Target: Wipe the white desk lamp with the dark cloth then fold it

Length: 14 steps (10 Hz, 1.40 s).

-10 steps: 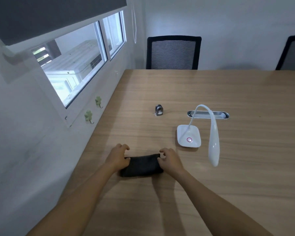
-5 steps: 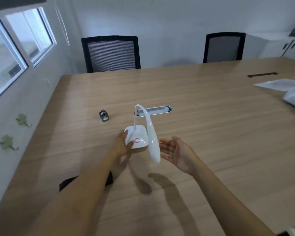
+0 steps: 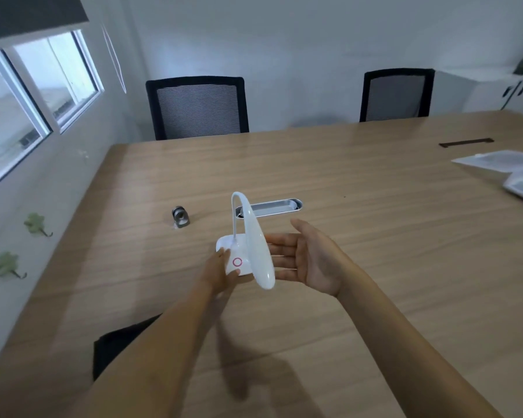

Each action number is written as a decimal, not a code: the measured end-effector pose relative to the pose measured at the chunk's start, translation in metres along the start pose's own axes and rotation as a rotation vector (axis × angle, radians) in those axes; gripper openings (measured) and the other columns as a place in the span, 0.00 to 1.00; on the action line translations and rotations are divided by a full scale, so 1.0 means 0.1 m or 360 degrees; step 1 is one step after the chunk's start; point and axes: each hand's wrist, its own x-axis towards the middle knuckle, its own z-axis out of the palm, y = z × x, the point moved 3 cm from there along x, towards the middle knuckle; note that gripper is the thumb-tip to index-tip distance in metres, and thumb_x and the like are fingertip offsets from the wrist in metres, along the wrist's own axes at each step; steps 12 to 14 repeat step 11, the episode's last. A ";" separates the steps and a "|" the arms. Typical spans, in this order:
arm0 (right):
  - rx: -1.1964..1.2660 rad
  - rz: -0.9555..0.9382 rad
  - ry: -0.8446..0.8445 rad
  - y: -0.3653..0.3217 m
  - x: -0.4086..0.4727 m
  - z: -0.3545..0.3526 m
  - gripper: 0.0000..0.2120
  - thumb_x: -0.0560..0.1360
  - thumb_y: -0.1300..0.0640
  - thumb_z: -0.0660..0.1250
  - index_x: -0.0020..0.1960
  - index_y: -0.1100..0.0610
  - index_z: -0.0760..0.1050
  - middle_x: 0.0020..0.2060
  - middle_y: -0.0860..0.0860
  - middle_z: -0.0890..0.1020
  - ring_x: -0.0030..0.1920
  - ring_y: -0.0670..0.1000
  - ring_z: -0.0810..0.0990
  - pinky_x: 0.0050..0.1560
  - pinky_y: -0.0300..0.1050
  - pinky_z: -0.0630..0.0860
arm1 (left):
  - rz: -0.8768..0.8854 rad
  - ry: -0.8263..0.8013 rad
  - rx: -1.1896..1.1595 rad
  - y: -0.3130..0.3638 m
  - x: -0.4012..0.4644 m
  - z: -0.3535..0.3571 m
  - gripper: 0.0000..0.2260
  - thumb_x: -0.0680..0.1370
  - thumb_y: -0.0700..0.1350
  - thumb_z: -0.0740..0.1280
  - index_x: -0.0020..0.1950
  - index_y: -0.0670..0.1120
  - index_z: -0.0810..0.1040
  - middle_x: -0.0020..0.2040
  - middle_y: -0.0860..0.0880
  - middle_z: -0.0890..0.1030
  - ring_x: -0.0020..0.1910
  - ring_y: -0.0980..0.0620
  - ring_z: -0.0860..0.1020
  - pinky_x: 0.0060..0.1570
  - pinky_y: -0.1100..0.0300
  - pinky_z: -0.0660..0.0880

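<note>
The white desk lamp (image 3: 255, 245) stands mid-table, its curved neck bent over so the long head points toward me above the square base with a pink ring button. My left hand (image 3: 219, 271) rests on the base's near-left corner, fingers laid against it. My right hand (image 3: 310, 257) is just right of the lamp head, palm turned toward it and fingers spread, holding nothing. The dark cloth (image 3: 120, 345) lies folded on the table near the front left edge, partly hidden under my left forearm.
A small metal object (image 3: 180, 217) sits left of the lamp. A silver cable slot (image 3: 277, 205) is set into the wooden table (image 3: 375, 236) behind it. White papers (image 3: 507, 173) lie far right. Two black chairs (image 3: 197, 107) stand at the far side.
Both hands left the folded cloth and moved to the lamp. The left hand settled on the base; the right hand came closer to the lamp head.
</note>
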 end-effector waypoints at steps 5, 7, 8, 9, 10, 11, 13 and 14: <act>0.0650 -0.0339 -0.0114 -0.72 0.08 0.49 0.25 0.79 0.49 0.52 0.57 0.70 0.74 0.49 0.65 0.81 0.46 0.60 0.83 0.45 0.50 0.82 | 0.0108 0.0056 -0.0134 0.08 -0.03 -0.09 0.40 0.65 0.56 0.55 0.73 0.35 0.58 0.74 0.38 0.61 0.73 0.44 0.62 0.68 0.61 0.55; 0.0536 -0.0313 -0.0088 -0.56 0.03 0.39 0.24 0.79 0.49 0.52 0.55 0.67 0.76 0.46 0.61 0.83 0.42 0.57 0.85 0.43 0.47 0.82 | 0.0048 0.0024 -0.0170 0.06 0.01 -0.07 0.32 0.76 0.46 0.66 0.74 0.36 0.56 0.75 0.39 0.59 0.74 0.44 0.60 0.69 0.59 0.55; 0.0405 -0.0308 -0.0086 -0.47 0.00 0.35 0.23 0.79 0.50 0.52 0.57 0.66 0.76 0.49 0.60 0.83 0.46 0.56 0.85 0.46 0.46 0.82 | 0.0028 0.0043 -0.0117 0.06 0.04 -0.05 0.31 0.76 0.46 0.66 0.74 0.37 0.56 0.75 0.39 0.60 0.73 0.43 0.61 0.69 0.57 0.58; 0.0302 -0.0332 -0.0101 -0.43 -0.01 0.33 0.22 0.79 0.49 0.52 0.58 0.63 0.77 0.53 0.57 0.83 0.52 0.55 0.83 0.52 0.46 0.80 | 0.0000 0.0035 -0.0065 0.06 0.01 -0.04 0.31 0.77 0.48 0.64 0.74 0.38 0.56 0.75 0.39 0.60 0.72 0.41 0.62 0.70 0.53 0.60; 0.0280 -0.0351 -0.0089 -0.37 0.02 0.25 0.21 0.80 0.48 0.51 0.62 0.58 0.75 0.61 0.54 0.79 0.64 0.53 0.76 0.64 0.48 0.72 | 0.0028 0.0099 -0.0016 0.02 -0.03 0.01 0.32 0.78 0.51 0.61 0.76 0.39 0.51 0.77 0.39 0.55 0.75 0.41 0.56 0.73 0.51 0.56; 0.0016 -0.0361 0.0056 -0.17 0.08 0.18 0.23 0.80 0.45 0.49 0.71 0.53 0.66 0.72 0.49 0.68 0.73 0.49 0.64 0.71 0.46 0.62 | -0.0047 0.0175 -0.0120 -0.07 -0.10 0.04 0.31 0.79 0.54 0.58 0.76 0.44 0.50 0.77 0.41 0.54 0.74 0.42 0.56 0.72 0.51 0.58; 0.0016 -0.0361 0.0056 -0.17 0.08 0.18 0.23 0.80 0.45 0.49 0.71 0.53 0.66 0.72 0.49 0.68 0.73 0.49 0.64 0.71 0.46 0.62 | -0.0047 0.0175 -0.0120 -0.07 -0.10 0.04 0.31 0.79 0.54 0.58 0.76 0.44 0.50 0.77 0.41 0.54 0.74 0.42 0.56 0.72 0.51 0.58; 0.0016 -0.0361 0.0056 -0.17 0.08 0.18 0.23 0.80 0.45 0.49 0.71 0.53 0.66 0.72 0.49 0.68 0.73 0.49 0.64 0.71 0.46 0.62 | -0.0047 0.0175 -0.0120 -0.07 -0.10 0.04 0.31 0.79 0.54 0.58 0.76 0.44 0.50 0.77 0.41 0.54 0.74 0.42 0.56 0.72 0.51 0.58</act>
